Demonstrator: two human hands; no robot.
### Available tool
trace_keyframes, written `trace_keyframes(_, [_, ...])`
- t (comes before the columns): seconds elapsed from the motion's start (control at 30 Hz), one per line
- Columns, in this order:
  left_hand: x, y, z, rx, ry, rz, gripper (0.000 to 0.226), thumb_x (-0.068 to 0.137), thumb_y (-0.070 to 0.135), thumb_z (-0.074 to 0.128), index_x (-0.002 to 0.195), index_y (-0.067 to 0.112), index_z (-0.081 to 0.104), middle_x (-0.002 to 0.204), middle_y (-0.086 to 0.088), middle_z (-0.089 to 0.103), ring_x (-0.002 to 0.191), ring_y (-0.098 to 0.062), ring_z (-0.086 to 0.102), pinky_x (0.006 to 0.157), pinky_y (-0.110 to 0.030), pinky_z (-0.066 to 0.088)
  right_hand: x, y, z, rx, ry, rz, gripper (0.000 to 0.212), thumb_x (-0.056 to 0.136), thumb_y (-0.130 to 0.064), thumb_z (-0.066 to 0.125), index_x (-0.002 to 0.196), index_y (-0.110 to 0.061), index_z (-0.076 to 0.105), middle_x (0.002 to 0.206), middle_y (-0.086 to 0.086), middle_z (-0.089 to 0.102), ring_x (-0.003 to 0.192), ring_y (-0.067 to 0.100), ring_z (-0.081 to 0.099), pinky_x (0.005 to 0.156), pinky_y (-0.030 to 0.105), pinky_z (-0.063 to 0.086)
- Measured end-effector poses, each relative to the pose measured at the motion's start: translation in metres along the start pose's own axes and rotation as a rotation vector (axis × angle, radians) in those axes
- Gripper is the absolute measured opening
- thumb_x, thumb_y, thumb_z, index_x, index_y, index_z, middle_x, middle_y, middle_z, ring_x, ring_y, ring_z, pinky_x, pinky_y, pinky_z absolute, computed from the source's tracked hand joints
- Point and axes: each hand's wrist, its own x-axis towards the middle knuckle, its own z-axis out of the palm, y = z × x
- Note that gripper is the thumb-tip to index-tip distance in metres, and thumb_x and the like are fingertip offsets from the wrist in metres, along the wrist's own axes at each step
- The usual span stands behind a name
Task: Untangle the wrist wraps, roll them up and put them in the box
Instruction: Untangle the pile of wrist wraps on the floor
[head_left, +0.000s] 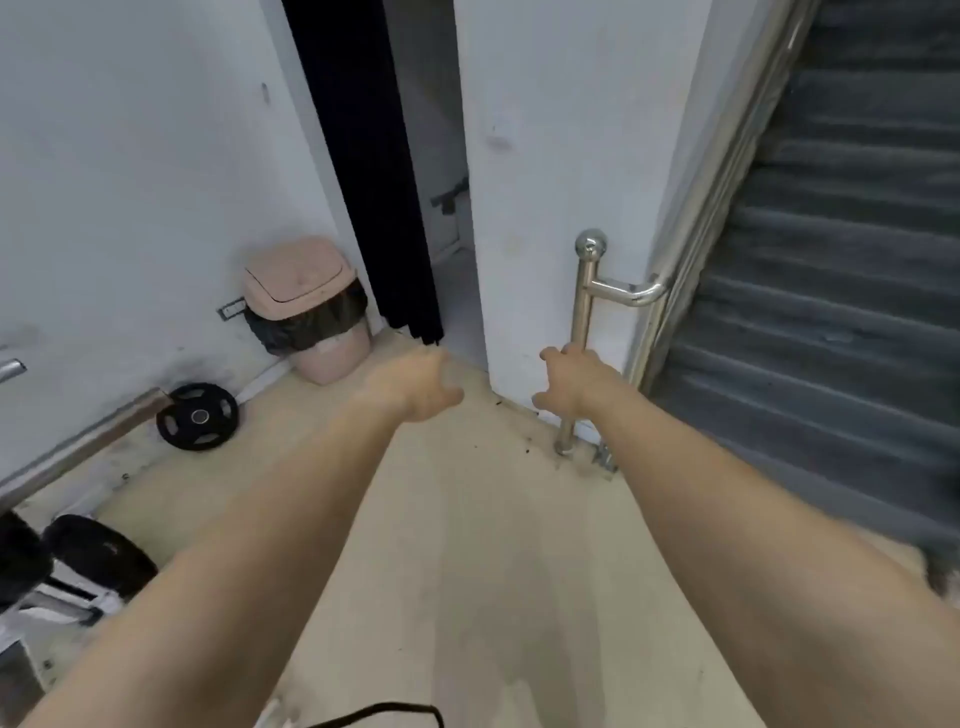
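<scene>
No wrist wraps and no box show in the head view. Both my arms stretch forward over a beige floor (467, 545). My left hand (421, 382) hangs in the air with its fingers loosely curled and holds nothing; it is blurred. My right hand (563, 384) is in front of a steel railing post (584, 296), fingers relaxed and bent downward, also holding nothing. Whether it touches the post I cannot tell.
A pink lidded bin (306, 306) with a black liner stands against the white wall. A black weight plate (197, 415) leans on the wall at left. Dark stairs (831, 260) rise at right. A black curtain (363, 166) hangs by a doorway. Gym gear (78, 566) sits lower left.
</scene>
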Motion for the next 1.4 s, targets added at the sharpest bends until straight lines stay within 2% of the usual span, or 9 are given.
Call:
trace_keyframes(0.13, [-0.006, 0.030, 0.053, -0.009, -0.188, 0.119, 0.072, 0.101, 0.048, 0.055, 0.160, 0.017, 0.027, 0.160, -0.011, 0.039, 0.143, -0.032, 0.041, 0.112, -0.040, 0.038, -0.047, 0.031, 0.046, 0.052, -0.107, 0.190, 0.062, 0.092, -0.044, 0.063, 0.143, -0.015, 0.045, 0.138, 0.014, 0.046, 0.128, 0.037, 0.049, 0.097, 0.046, 0.048])
trace_keyframes(0.27, [-0.017, 0.057, 0.102, 0.041, -0.336, 0.260, 0.074, 0.099, 0.052, 0.056, 0.159, 0.019, 0.029, 0.160, -0.008, 0.040, 0.142, -0.027, 0.043, 0.109, -0.036, 0.039, -0.105, 0.055, 0.086, 0.110, -0.149, 0.374, 0.066, 0.088, -0.045, 0.064, 0.145, -0.018, 0.045, 0.147, 0.012, 0.047, 0.132, 0.036, 0.048, 0.105, 0.044, 0.046])
trace_keyframes(0.47, [-0.051, 0.116, 0.149, 0.145, -0.476, 0.516, 0.073, 0.100, 0.053, 0.054, 0.161, 0.020, 0.028, 0.164, -0.007, 0.034, 0.146, -0.029, 0.039, 0.115, -0.038, 0.038, -0.205, 0.077, 0.124, 0.187, -0.168, 0.631, 0.058, 0.097, -0.041, 0.056, 0.149, -0.017, 0.043, 0.147, 0.012, 0.041, 0.131, 0.036, 0.046, 0.104, 0.048, 0.045])
trace_keyframes(0.63, [-0.091, 0.199, 0.175, 0.237, -0.501, 0.730, 0.072, 0.098, 0.053, 0.057, 0.157, 0.020, 0.034, 0.154, -0.011, 0.048, 0.135, -0.031, 0.051, 0.108, -0.041, 0.045, -0.294, 0.110, 0.128, 0.246, -0.123, 0.812, 0.059, 0.097, -0.043, 0.057, 0.149, -0.018, 0.044, 0.145, 0.012, 0.042, 0.131, 0.036, 0.045, 0.105, 0.049, 0.045])
trace_keyframes(0.87, [-0.185, 0.339, 0.202, 0.361, -0.536, 1.007, 0.067, 0.099, 0.052, 0.055, 0.156, 0.025, 0.033, 0.152, -0.004, 0.049, 0.132, -0.027, 0.053, 0.108, -0.044, 0.045, -0.441, 0.172, 0.139, 0.369, -0.014, 1.080, 0.054, 0.097, -0.040, 0.057, 0.145, -0.019, 0.048, 0.143, 0.009, 0.043, 0.131, 0.032, 0.044, 0.096, 0.042, 0.043])
trace_keyframes(1.03, [-0.275, 0.439, 0.234, 0.433, -0.570, 1.201, 0.067, 0.099, 0.051, 0.055, 0.156, 0.025, 0.033, 0.151, -0.004, 0.050, 0.130, -0.026, 0.054, 0.105, -0.042, 0.047, -0.556, 0.215, 0.158, 0.444, 0.043, 1.254, 0.055, 0.098, -0.041, 0.057, 0.147, -0.018, 0.046, 0.143, 0.009, 0.043, 0.132, 0.032, 0.044, 0.098, 0.042, 0.043])
trace_keyframes(1.23, [-0.393, 0.541, 0.275, 0.532, -0.579, 1.388, 0.066, 0.099, 0.053, 0.055, 0.156, 0.027, 0.033, 0.153, -0.003, 0.047, 0.132, -0.025, 0.052, 0.103, -0.040, 0.047, -0.697, 0.259, 0.181, 0.513, 0.093, 1.415, 0.049, 0.096, -0.040, 0.057, 0.139, -0.016, 0.054, 0.139, 0.011, 0.050, 0.123, 0.034, 0.051, 0.102, 0.047, 0.048])
trace_keyframes(1.33, [-0.451, 0.591, 0.294, 0.553, -0.580, 1.466, 0.066, 0.099, 0.051, 0.055, 0.156, 0.024, 0.034, 0.151, -0.003, 0.049, 0.129, -0.025, 0.054, 0.103, -0.040, 0.048, -0.767, 0.277, 0.192, 0.532, 0.148, 1.480, 0.049, 0.098, -0.038, 0.057, 0.141, -0.015, 0.052, 0.138, 0.012, 0.050, 0.122, 0.034, 0.052, 0.101, 0.044, 0.047])
trace_keyframes(1.4, [-0.492, 0.622, 0.306, 0.552, -0.578, 1.526, 0.065, 0.099, 0.050, 0.057, 0.154, 0.022, 0.037, 0.147, -0.004, 0.053, 0.126, -0.025, 0.056, 0.102, -0.039, 0.048, -0.812, 0.287, 0.204, 0.543, 0.171, 1.533, 0.043, 0.097, -0.039, 0.058, 0.134, -0.016, 0.057, 0.133, 0.012, 0.052, 0.112, 0.032, 0.053, 0.097, 0.042, 0.049])
